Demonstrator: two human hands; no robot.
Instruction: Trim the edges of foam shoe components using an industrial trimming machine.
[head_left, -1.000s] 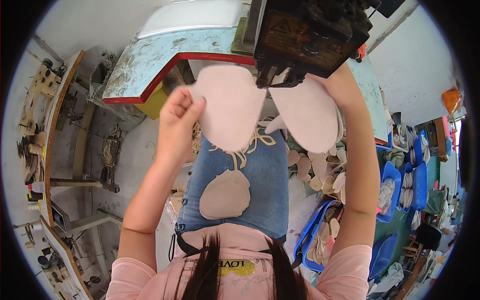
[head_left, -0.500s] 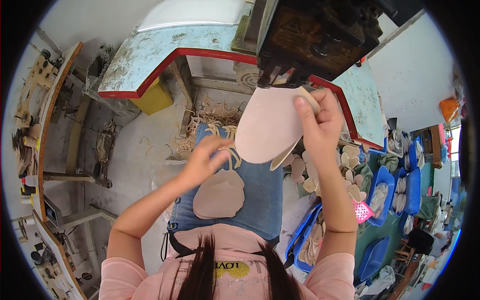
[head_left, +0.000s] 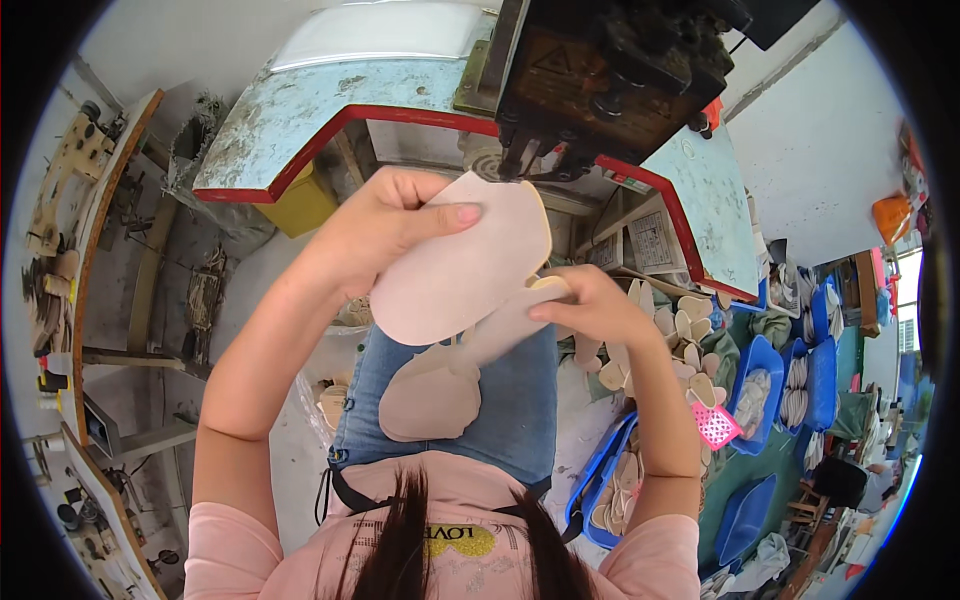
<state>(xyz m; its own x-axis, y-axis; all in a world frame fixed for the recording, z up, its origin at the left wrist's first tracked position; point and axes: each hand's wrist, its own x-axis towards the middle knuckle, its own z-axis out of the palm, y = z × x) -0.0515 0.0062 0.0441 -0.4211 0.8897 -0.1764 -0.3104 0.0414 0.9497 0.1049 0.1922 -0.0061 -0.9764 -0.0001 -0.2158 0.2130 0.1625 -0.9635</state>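
My left hand pinches a pale pink insole with a yellowish edge, thumb on top. The insole's far end lies just below the head of a dark machine. To the right and lower, my right hand is closed on a second pale insole, which is blurred and partly behind the first. On my lap, across blue jeans, rests a small stack of beige insoles.
A worn light-blue worktable with a red edge curves around the machine. A yellow bin stands beneath it. On the right are loose insoles, a blue basket of insoles, a pink perforated basket and several blue trays.
My left hand has risen from above my lap and now grips the insole that my right hand held. The right hand has moved down and left with the other insole.
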